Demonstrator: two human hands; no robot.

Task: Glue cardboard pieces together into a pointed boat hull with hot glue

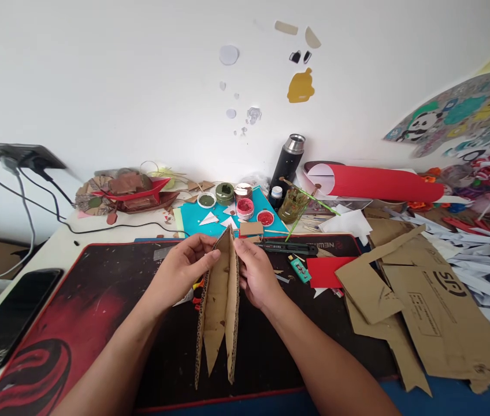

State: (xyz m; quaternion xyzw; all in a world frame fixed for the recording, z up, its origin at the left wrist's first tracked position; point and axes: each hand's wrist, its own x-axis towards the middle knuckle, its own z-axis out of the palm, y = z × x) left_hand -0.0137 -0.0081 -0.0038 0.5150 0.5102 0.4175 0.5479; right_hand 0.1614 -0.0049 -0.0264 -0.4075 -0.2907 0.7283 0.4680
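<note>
Between my hands is a long folded cardboard piece (216, 294), shaped like a narrow boat hull with two raised sides and a flat strip in the middle. Its far end comes to a joined point, while the near ends stand apart. My left hand (186, 268) grips the left side near the far end, thumb on the inside. On the right side, my right hand (256, 271) pinches the wall close to the tip. Below the cardboard lies a dark desk mat (297, 352). Orange-handled scissors (197, 292) are partly hidden behind my left hand and the cardboard.
Paint jars (225, 194) stand on blue paper (190, 218) at the back, near a black thermos (287, 162). A utility knife (288, 247) lies beyond my right hand. Cardboard sheets (444, 329) cover the right side. A phone (11, 320) is at left; a model boat (141, 193) sits behind.
</note>
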